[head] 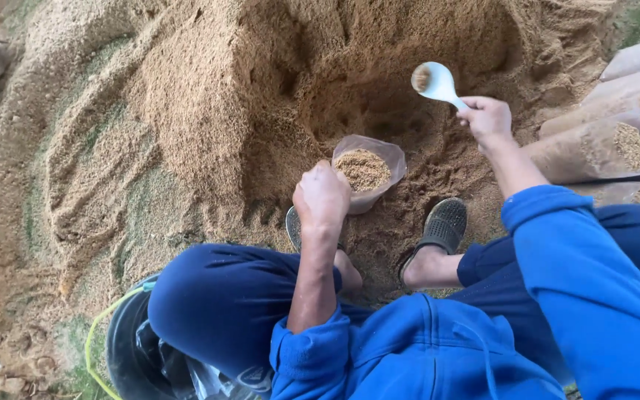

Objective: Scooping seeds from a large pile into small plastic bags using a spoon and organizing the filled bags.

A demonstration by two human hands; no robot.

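The right hand [487, 118] is closed in a fist around the handle of a white scoop [435, 81], whose bowl points up and to the left, away from the person, with a little brown sawdust sitting in it. The scoop's long axis runs from the grip at lower right to the bowl at upper left, and the bowl hangs above and to the right of the clear plastic bag [368, 172], well apart from its mouth. The left hand [321, 196] is pressed together on the near rim of that bag, pinching it open and upright (the fingertips themselves are hidden behind the knuckles). The bag stands on the ground at the foot of the big sawdust pile [261, 81], between the two sandals [444, 224], and is already filled nearly to its mouth with the same brown material. The left hand is the nearer one to the bag; the right holds only the scoop. At the right edge of the view lies a stack of filled bags [609, 148], long tan cylinders on their sides, unlabelled. A black bucket [124, 348] sits by the left knee.
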